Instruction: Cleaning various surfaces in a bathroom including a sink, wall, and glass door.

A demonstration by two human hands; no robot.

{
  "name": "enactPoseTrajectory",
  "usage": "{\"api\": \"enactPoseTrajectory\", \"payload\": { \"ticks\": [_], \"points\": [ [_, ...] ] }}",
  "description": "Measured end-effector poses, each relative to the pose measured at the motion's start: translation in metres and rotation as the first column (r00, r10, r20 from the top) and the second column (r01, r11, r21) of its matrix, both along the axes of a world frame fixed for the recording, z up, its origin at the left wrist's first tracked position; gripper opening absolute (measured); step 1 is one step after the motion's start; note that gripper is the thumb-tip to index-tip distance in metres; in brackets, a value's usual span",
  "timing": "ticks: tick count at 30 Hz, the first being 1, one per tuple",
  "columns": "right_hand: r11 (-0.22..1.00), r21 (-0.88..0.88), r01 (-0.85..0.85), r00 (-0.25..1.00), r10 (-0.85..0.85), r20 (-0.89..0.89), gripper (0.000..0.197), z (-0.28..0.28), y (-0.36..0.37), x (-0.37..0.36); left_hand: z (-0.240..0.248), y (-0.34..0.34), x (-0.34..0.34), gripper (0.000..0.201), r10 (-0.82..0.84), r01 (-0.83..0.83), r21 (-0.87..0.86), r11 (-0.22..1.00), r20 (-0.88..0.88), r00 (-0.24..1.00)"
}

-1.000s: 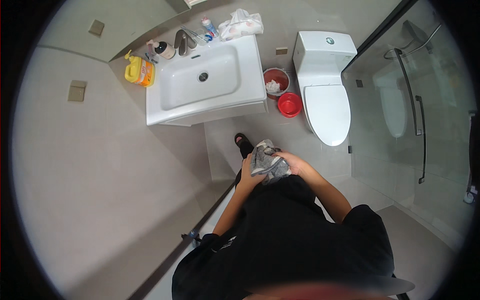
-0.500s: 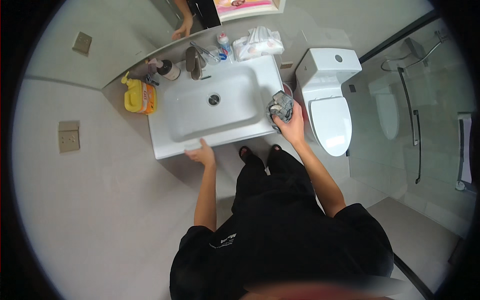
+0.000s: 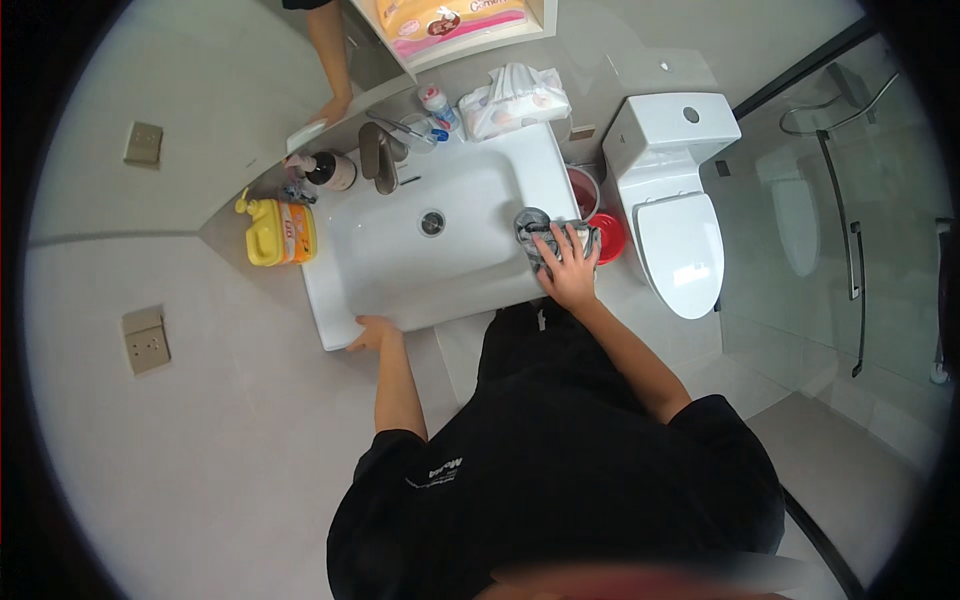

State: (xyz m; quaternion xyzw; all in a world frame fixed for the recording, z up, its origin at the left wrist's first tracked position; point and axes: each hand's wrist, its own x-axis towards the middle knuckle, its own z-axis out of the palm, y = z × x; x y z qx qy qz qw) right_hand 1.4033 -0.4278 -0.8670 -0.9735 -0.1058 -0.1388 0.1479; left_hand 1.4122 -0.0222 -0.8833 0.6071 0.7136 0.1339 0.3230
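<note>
My right hand lies with its fingers spread over a crumpled grey cloth, pressing it onto the right rim of the white washbasin. Part of the cloth hangs over the basin's right edge, and my fingers cover its middle. At the front left edge of the basin, my left hand rests against the rim with its fingers apart and no loose object in them. The grey faucet stands at the back of the basin, above the round drain.
On the left rim stand a yellow jug and a dark pump bottle. Behind the basin are a clear cup, a small bottle and a tissue pack. Red basins sit between washbasin and toilet.
My right hand has lowered the bunched cloth onto the basin's right rim and opened out over it. My left hand has shifted left along the front edge. The view has tilted slightly.
</note>
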Motion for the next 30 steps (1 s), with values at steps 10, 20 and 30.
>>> {"api": "enactPoseTrajectory", "payload": {
  "ticks": [10, 20, 30],
  "points": [
    [0.968, 0.163, 0.189, 0.98, -0.196, 0.025, 0.053, -0.005, 0.023, 0.097, -0.004, 0.017, -0.017, 0.117, -0.114, 0.109, 0.062, 0.992, 0.078, 0.99],
    [0.966, 0.058, 0.252, 0.959, -0.257, 0.121, 0.063, -0.026, 0.037, 0.209, -0.004, 0.026, -0.018, 0.119, -0.092, 0.092, 0.052, 0.994, -0.006, 0.996],
    [0.977, 0.197, 0.078, 0.993, -0.094, 0.072, 0.036, -0.008, 0.015, 0.073, 0.012, 0.011, -0.013, 0.121, -0.114, 0.11, 0.068, 0.992, 0.058, 0.992]
  ]
}}
